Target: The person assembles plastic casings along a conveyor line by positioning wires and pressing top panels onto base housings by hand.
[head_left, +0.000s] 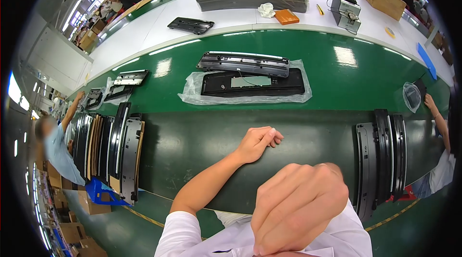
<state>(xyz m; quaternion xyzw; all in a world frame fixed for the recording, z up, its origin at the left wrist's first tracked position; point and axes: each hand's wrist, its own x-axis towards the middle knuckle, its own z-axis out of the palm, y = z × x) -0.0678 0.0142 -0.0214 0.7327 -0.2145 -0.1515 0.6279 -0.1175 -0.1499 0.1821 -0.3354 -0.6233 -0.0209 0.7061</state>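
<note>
My left hand (260, 144) rests on the dark green work surface (192, 136), its fingers loosely curled, thumb over them, and nothing shows in it. Close to the camera, my right hand (301, 204) is raised in front of my white shirt with its fingers folded together. Its palm side is hidden, so I cannot tell whether it holds anything. Beyond my hands, a long black panel (211, 86) with a cable lies on clear plastic film (190, 95). A second black and silver panel (245, 63) leans over its far edge. Neither hand touches them.
Upright rows of long panels stand left (129, 160) and right (366, 165). On the white bench (149, 40) beyond the green belt lie a black part (191, 26), a wrapped long block (250, 0), an orange box (287, 16) and a grey machine (345, 13). Co-workers' arms reach in at both sides.
</note>
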